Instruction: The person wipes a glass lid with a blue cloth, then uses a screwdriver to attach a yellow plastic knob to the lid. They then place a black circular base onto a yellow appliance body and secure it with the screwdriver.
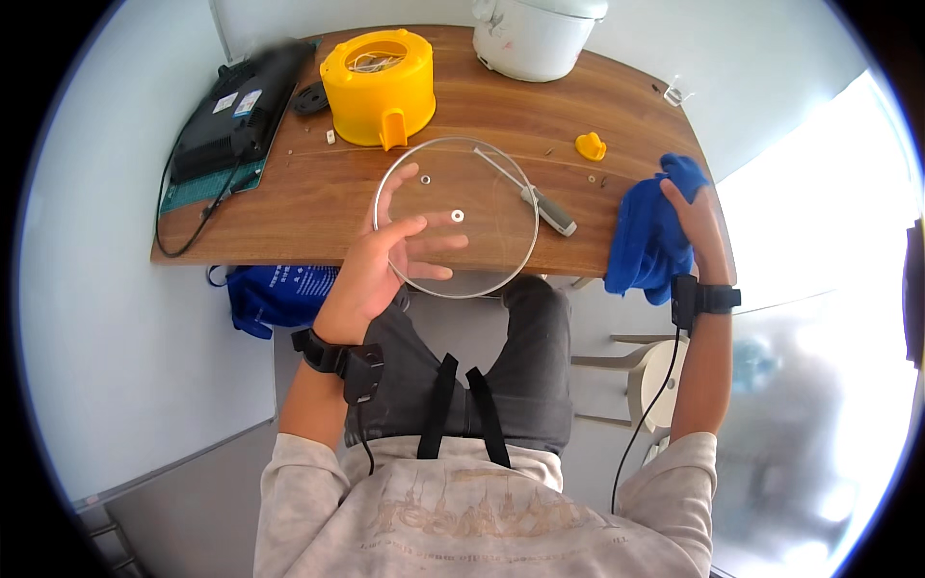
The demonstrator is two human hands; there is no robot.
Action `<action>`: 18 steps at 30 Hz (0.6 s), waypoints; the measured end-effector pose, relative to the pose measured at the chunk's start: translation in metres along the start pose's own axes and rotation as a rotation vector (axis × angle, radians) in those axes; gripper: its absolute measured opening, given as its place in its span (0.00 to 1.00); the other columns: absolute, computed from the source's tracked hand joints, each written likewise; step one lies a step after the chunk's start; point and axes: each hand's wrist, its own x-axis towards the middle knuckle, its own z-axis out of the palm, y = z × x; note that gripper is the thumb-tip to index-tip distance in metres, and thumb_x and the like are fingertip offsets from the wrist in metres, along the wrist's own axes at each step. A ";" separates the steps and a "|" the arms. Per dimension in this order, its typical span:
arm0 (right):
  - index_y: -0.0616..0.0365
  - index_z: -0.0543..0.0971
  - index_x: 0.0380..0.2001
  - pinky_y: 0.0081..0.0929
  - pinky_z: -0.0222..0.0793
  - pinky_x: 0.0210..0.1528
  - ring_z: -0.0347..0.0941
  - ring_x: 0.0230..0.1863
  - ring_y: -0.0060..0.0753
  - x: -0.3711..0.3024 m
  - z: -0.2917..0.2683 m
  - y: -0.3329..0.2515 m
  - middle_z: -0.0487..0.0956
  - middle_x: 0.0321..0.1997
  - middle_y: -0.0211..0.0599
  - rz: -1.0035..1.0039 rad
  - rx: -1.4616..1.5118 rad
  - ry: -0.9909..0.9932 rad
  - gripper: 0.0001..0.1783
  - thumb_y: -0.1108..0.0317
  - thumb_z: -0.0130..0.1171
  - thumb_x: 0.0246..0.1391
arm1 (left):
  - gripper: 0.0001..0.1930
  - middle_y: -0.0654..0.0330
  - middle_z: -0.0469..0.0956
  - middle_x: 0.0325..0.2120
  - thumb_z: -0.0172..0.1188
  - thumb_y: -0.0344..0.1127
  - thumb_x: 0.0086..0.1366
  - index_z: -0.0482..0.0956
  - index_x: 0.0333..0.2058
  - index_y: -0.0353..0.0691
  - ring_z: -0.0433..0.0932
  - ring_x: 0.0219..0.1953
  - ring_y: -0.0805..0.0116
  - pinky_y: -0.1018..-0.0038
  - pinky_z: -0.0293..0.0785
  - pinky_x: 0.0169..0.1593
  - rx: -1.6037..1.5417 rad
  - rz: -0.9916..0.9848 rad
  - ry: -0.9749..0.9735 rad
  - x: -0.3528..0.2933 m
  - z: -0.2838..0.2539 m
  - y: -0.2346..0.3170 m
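Note:
My left hand [371, 265] holds a round clear glass lid [496, 255] with a thin metal rim. The thumb lies over its left edge, and the fingers, seen through the glass, are spread beneath. A small white fitting with a hole sits at the lid's centre. At the right end of the table my right hand [701, 223] grips a blue cloth [641, 236], which hangs over the front edge. Part of that hand's fingers is hidden by the cloth. A screwdriver [551, 211] with a grey handle lies on the table, its shaft partly seen through the lid.
On the wooden table [318, 212] stands a yellow round housing [409, 96] with wires inside. Behind are a white rice cooker [535, 43] and, at left, a black device [226, 116] on a green mat. A yellow knob [591, 146] lies right. Below hangs a blue bag [279, 294].

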 end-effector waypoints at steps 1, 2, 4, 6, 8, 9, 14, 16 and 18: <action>0.68 0.66 0.63 0.41 0.72 0.59 0.75 0.60 0.53 0.002 0.002 0.004 0.75 0.60 0.60 -0.003 -0.112 0.010 0.51 0.35 0.64 0.52 | 0.36 0.42 0.78 0.52 0.53 0.31 0.68 0.49 0.71 0.54 0.84 0.49 0.49 0.63 0.86 0.36 -0.011 -0.014 -0.013 0.005 0.001 0.000; 0.69 0.65 0.63 0.42 0.71 0.60 0.74 0.61 0.54 0.002 0.003 0.009 0.73 0.62 0.61 -0.003 -0.224 0.021 0.52 0.33 0.64 0.52 | 0.35 0.42 0.78 0.52 0.52 0.31 0.68 0.49 0.71 0.54 0.83 0.49 0.49 0.64 0.86 0.36 0.002 -0.016 -0.011 0.009 0.003 0.001; 0.64 0.72 0.60 0.41 0.71 0.59 0.74 0.60 0.52 -0.011 0.015 -0.005 0.75 0.61 0.55 -0.113 -0.425 0.237 0.40 0.42 0.64 0.56 | 0.35 0.42 0.77 0.52 0.52 0.30 0.69 0.49 0.71 0.54 0.83 0.50 0.50 0.64 0.86 0.37 0.027 -0.019 0.026 0.012 0.004 0.002; 0.61 0.76 0.56 0.40 0.73 0.55 0.77 0.55 0.50 -0.038 0.010 -0.056 0.78 0.56 0.50 -0.211 -0.362 0.312 0.31 0.50 0.64 0.57 | 0.35 0.43 0.77 0.53 0.51 0.31 0.69 0.49 0.71 0.57 0.83 0.51 0.51 0.67 0.84 0.36 0.038 0.019 0.055 0.014 0.006 0.005; 0.59 0.80 0.50 0.40 0.74 0.48 0.79 0.47 0.48 -0.069 0.025 -0.100 0.79 0.50 0.46 -0.356 -0.057 0.230 0.19 0.62 0.63 0.58 | 0.35 0.43 0.77 0.53 0.51 0.31 0.69 0.49 0.71 0.58 0.82 0.51 0.52 0.67 0.83 0.36 0.074 0.051 0.060 0.019 0.011 0.008; 0.59 0.80 0.48 0.39 0.75 0.46 0.79 0.44 0.47 -0.079 0.034 -0.112 0.79 0.47 0.45 -0.508 0.019 0.103 0.17 0.66 0.63 0.57 | 0.35 0.44 0.77 0.53 0.51 0.31 0.69 0.49 0.71 0.57 0.82 0.51 0.53 0.67 0.83 0.37 0.104 0.072 0.063 0.021 0.014 0.010; 0.57 0.81 0.45 0.33 0.76 0.38 0.79 0.35 0.43 -0.109 0.090 -0.184 0.79 0.39 0.44 -0.731 0.365 -0.144 0.14 0.73 0.64 0.54 | 0.32 0.47 0.77 0.53 0.50 0.32 0.72 0.50 0.71 0.52 0.82 0.50 0.58 0.69 0.83 0.41 0.176 0.199 0.087 0.030 0.024 0.014; 0.57 0.81 0.44 0.32 0.76 0.37 0.79 0.34 0.42 -0.100 0.106 -0.196 0.80 0.38 0.44 -0.743 0.431 -0.087 0.13 0.73 0.64 0.53 | 0.31 0.48 0.78 0.53 0.50 0.31 0.72 0.51 0.70 0.50 0.81 0.50 0.60 0.71 0.82 0.42 0.227 0.260 0.063 0.033 0.032 0.023; 0.57 0.82 0.42 0.32 0.77 0.36 0.80 0.33 0.41 -0.089 0.113 -0.207 0.80 0.37 0.43 -0.688 0.501 -0.029 0.12 0.73 0.65 0.53 | 0.30 0.49 0.78 0.52 0.51 0.30 0.71 0.52 0.69 0.49 0.81 0.50 0.63 0.73 0.81 0.43 0.294 0.322 0.048 0.041 0.035 0.030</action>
